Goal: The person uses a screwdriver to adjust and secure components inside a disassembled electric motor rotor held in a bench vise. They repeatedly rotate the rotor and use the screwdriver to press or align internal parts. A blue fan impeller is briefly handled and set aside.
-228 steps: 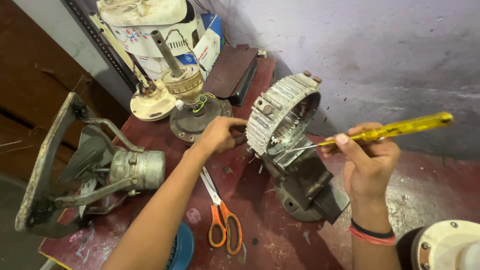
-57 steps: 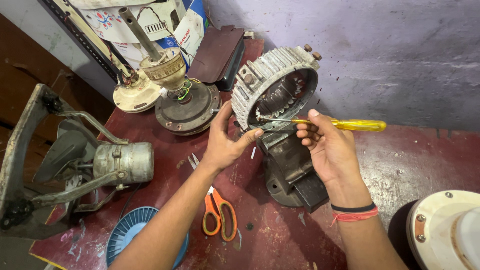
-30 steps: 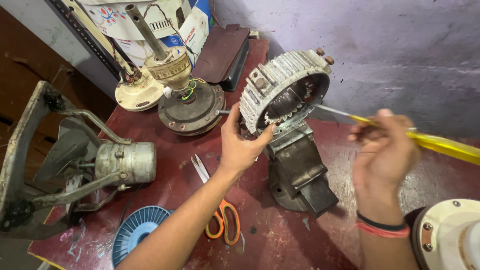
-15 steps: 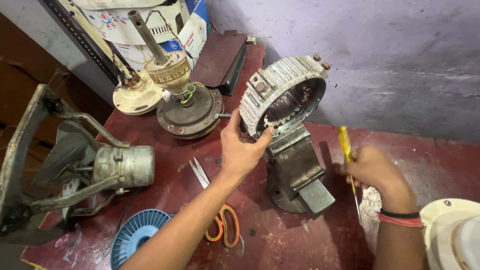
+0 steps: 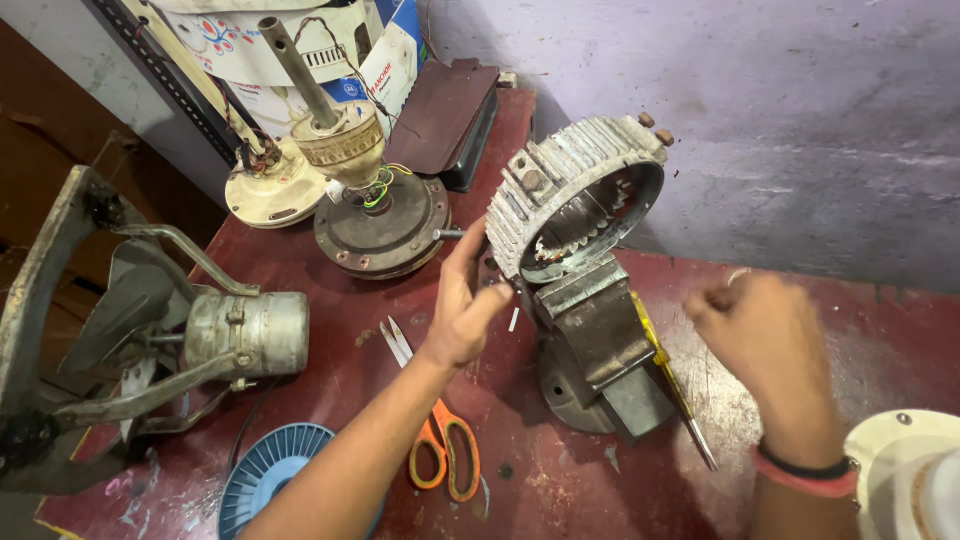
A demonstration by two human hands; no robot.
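Two hands were in view, working at a ribbed grey metal motor stator ring (image 5: 560, 190) standing on edge atop a dark grey metal bench vise (image 5: 600, 350), centre of the frame. Left hand (image 5: 462, 300) lay open, fingers spread, fingertips touching the ring's lower left rim; it clamped on nothing. Right hand (image 5: 765, 335) hovered at right of centre, loosely curled and blurred, holding nothing that could be made out, clear of the vise.

A yellow-handled screwdriver (image 5: 668, 375) lay on the dark red surface (image 5: 850, 330), leaning along the vise's right side, tip toward the bottom of the frame.

Risks, as judged: the ring looked only lightly seated on the vise, so a push from the left fingers could have tipped it toward the wall. Ribbed edges and the copper windings inside could have nicked fingertips or been scraped. The screwdriver near the right wrist could have been knocked and rolled off.

Orange-handled scissors (image 5: 440, 440) lay lower centre, just under the left forearm; a sweep of that arm could have caught the blades.
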